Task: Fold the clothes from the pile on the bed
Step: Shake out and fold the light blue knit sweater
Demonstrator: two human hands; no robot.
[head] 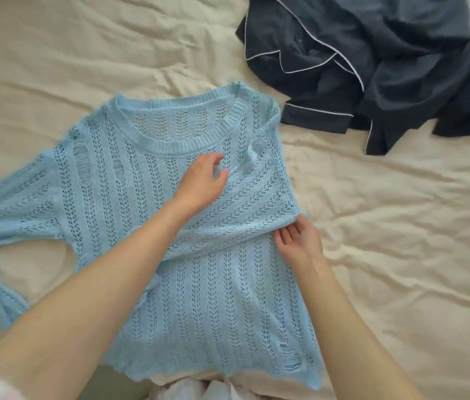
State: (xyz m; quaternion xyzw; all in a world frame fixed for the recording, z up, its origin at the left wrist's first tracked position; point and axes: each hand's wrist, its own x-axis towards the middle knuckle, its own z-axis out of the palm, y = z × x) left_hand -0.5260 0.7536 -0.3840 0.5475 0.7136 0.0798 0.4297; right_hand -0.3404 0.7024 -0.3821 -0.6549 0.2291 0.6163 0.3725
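The light-blue knit sweater (187, 232) is spread mid-frame on the bed sheet (401, 226), one sleeve already folded across. It is pressed by the flat, relaxed left hand (203, 180); its edge is touched by the spread right hand (298, 241). The dark pyjama pile (372, 67), upper right, remains unfolded.

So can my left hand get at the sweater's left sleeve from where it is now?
Probably yes. The left hand rests on the blue sweater below the neckline, and the spread sleeve lies uncovered on the bedsheet to its left, nothing between.
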